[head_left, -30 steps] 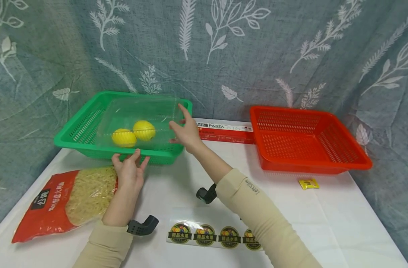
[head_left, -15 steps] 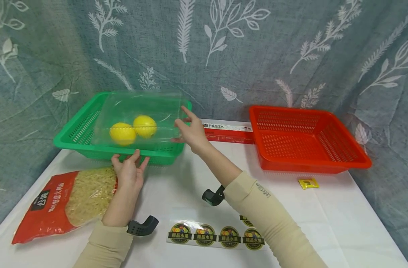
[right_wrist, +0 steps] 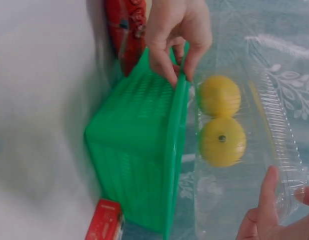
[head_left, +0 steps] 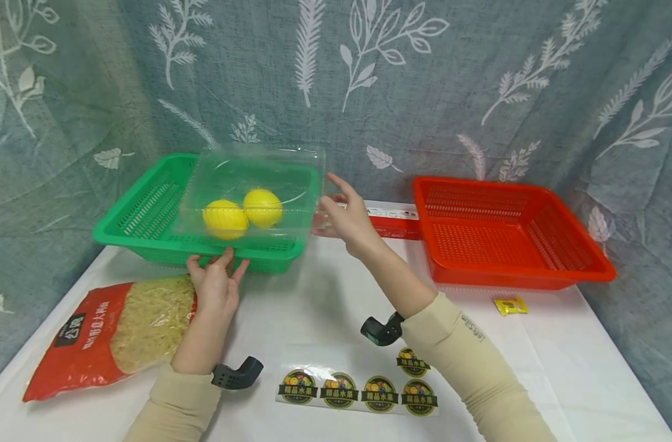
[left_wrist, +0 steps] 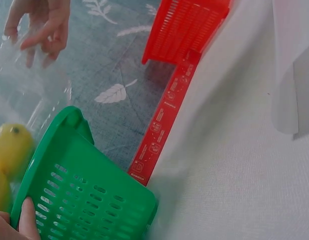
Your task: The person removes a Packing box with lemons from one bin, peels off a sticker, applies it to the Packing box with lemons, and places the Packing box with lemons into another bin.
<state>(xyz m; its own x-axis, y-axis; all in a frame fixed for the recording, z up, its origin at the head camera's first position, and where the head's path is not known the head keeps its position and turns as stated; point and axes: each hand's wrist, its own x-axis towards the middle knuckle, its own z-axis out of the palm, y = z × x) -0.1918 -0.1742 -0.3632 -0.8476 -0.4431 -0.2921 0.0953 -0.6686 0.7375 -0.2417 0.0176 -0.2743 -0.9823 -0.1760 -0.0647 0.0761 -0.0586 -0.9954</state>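
Head view: two yellow fruits rest in the clear box, whose three-o'clock end the right hand grips; we judge it raised over, but not yet clear of, the green basket, whose six-o'clock rim the left hand pinches. The red basket stands at three o'clock.

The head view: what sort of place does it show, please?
Probably a staged indoor recording set-up: a leaf-patterned curtain hangs close behind a white-covered table, and black devices are worn at both wrists.
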